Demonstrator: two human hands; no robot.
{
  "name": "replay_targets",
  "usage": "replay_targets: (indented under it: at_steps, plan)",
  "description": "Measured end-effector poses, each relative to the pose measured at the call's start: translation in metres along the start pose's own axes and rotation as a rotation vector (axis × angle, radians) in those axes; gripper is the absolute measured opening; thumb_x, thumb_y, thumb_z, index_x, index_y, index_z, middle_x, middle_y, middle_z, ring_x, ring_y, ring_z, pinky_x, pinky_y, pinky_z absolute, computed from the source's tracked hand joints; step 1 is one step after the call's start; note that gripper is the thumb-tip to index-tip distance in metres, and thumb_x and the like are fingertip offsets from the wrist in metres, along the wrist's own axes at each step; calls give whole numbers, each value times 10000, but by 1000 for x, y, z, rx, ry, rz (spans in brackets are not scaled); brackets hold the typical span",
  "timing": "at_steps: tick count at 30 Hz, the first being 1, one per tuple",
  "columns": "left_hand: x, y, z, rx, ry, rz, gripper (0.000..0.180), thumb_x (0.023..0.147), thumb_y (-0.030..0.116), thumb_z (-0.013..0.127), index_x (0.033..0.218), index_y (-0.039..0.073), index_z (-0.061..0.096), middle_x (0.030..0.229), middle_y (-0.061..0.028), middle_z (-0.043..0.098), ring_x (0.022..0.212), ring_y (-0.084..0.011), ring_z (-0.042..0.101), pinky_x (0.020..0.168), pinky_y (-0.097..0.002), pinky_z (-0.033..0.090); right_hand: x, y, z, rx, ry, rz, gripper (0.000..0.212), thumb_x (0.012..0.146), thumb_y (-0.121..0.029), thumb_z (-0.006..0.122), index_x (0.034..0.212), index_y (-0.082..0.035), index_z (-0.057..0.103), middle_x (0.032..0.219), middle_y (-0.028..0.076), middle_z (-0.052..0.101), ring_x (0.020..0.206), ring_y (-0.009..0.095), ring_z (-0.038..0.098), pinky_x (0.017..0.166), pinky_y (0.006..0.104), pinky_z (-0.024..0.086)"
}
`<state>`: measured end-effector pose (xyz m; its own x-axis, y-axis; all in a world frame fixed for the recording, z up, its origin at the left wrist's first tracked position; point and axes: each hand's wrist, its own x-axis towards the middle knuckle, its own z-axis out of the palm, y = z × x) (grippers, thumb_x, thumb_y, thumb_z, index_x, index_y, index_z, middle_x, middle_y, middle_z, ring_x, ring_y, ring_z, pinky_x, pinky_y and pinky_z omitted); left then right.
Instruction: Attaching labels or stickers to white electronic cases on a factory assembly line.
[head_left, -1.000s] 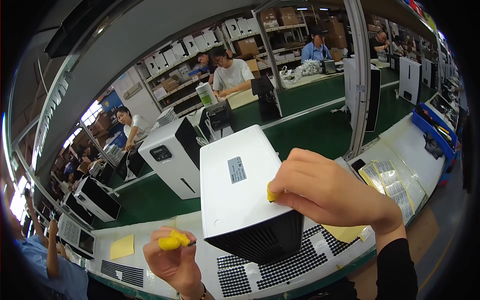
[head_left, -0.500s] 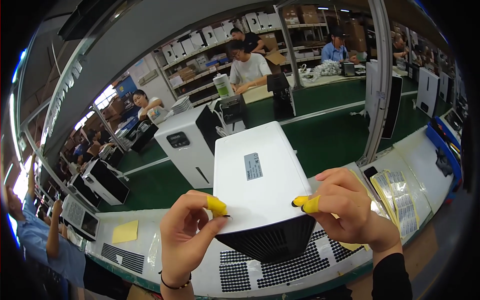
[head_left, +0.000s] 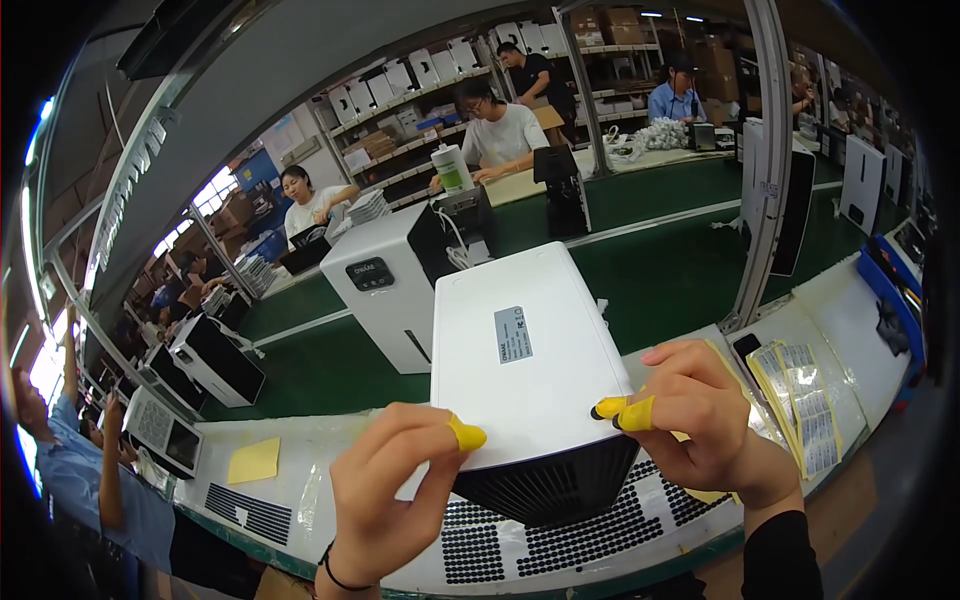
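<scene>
A white box-shaped appliance (head_left: 560, 300) lies before me with a grey label on its upper face and a black slatted side towards me. My left hand (head_left: 400, 480), a yellow finger cot on the index finger, presses that fingertip at the near left corner; what lies under it is hidden. At the near right corner, my right hand (head_left: 695, 415) pinches a small black round pad (head_left: 596, 412) between yellow-covered fingertips. Below the appliance lie sheets of black round pads (head_left: 590, 535) on the white bench top.
Another white appliance (head_left: 385, 300) stands on the green conveyor (head_left: 650, 280) ahead. Label sheets (head_left: 800, 400) and a blue bin (head_left: 885, 300) are at right. A metal post (head_left: 765, 200) rises right of centre. Yellow paper (head_left: 255, 461) lies left; co-workers sit across the line.
My left fingertip has moved right and down onto the corner, and the black pad seen in that hand is now hidden. My right hand stays at its corner. The conveyor appliance has shifted slightly right.
</scene>
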<state>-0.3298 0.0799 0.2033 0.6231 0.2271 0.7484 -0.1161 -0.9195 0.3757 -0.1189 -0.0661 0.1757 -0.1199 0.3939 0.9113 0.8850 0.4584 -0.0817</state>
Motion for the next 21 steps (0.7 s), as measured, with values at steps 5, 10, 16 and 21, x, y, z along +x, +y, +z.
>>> replay_targets:
  at_steps: [5, 10, 16, 21]
  plan:
    - [-19, 1, 6, 498, 83, 384, 254, 746, -82, 679, 942, 32, 564, 878, -120, 633, 681, -218, 648, 520, -243, 458, 5, 3, 2, 44, 23, 11, 244, 720, 22, 731, 911, -69, 608, 795, 27, 630, 751, 211, 601, 787, 392, 525]
    - [-41, -6, 18, 778, 250, 494, 358, 766, -98, 627, 1034, 60, 450, 889, -129, 590, 665, -235, 654, 531, -251, 474, 31, 42, 14, 173, 80, 248, 189, 769, 4, 690, 930, -14, 593, 875, 90, 627, 808, 220, 607, 819, 373, 486]
    - [-48, -7, 22, 689, 192, 495, 298, 850, 15, 633, 1082, 67, 454, 898, -115, 549, 864, -351, 689, 555, -313, 593, 62, 109, 42, 15, -144, 343, 160, 841, -127, 650, 923, -1, 596, 914, 99, 604, 939, 234, 546, 845, 329, 432]
    - [-54, -15, 18, 698, 92, 532, 292, 906, 188, 627, 1121, 124, 440, 993, -115, 503, 854, -367, 686, 542, -311, 592, 80, 120, 40, 15, -319, 422, 145, 840, -144, 650, 901, -22, 603, 887, 97, 591, 930, 229, 550, 838, 340, 442]
